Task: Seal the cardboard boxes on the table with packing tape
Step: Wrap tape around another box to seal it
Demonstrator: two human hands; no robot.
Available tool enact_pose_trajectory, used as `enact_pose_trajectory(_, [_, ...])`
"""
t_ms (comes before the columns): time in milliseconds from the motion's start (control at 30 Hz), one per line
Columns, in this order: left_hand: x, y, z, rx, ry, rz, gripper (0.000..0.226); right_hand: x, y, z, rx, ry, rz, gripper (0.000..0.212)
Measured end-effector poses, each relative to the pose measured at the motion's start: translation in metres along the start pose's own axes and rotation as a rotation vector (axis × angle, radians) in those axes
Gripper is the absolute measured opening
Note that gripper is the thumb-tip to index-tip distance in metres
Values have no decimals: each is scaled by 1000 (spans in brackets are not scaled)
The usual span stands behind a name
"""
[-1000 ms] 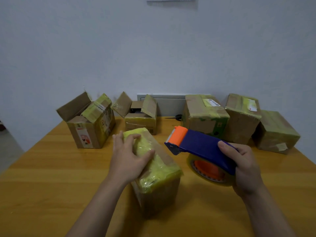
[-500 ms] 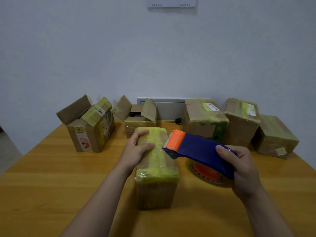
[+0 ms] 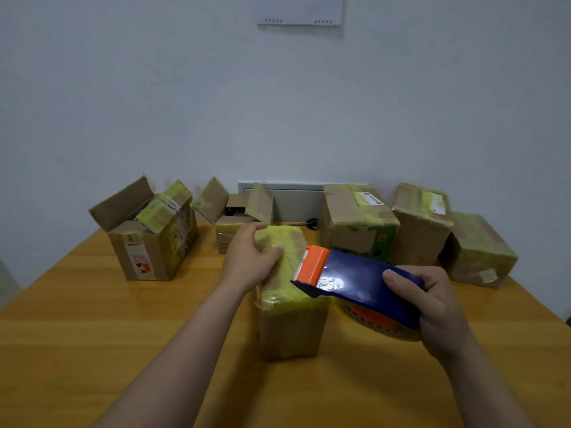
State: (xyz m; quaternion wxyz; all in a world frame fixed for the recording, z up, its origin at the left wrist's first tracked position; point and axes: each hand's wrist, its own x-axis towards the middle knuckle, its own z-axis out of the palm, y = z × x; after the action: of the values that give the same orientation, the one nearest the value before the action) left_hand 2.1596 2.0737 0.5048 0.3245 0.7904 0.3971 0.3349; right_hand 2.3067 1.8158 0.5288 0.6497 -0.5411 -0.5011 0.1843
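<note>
Cardboard wrapped in yellowish tape makes up the middle box [image 3: 290, 307], which stands on the wooden table [image 3: 92, 335] at the centre of the frame, slightly below the middle. The left hand [image 3: 247, 264] grips its far upper end, fingers curled over the edge and thumb lying on the top, likely to pin it so it will not slide when tape is drawn across. The right hand [image 3: 432, 307] is clenched round the handle of the blue tape dispenser [image 3: 355, 282]. The dispenser's orange nose hangs at the box's upper right edge; whether it touches the top I cannot tell. Held so, it looks poised to lay a strip along the lid. At centre left, a large open box [image 3: 148, 242] and a small open box [image 3: 234, 217] sit with flaps up, probably unsealed. At centre right, the taped boxes [image 3: 355, 223] crowd close behind the dispenser and could hamper a long pull toward the wall. A small dark object [image 3: 310, 223] lies by the wall panel [image 3: 296, 199], too small to name.
</note>
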Motion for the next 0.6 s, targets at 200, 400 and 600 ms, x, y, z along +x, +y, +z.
enact_pose_trajectory(200, [-42,46,-36,-174,-120,99,30,3,-7,2,-48,-41,-73,47])
enact_pose_trajectory(400, [-78,59,-59,-558,-491,-40,31,5,-9,6,-57,-102,-126,49])
enact_pose_trajectory(600, [-82,46,-68,-986,-670,-204,47,9,-14,10,13,-144,-136,46])
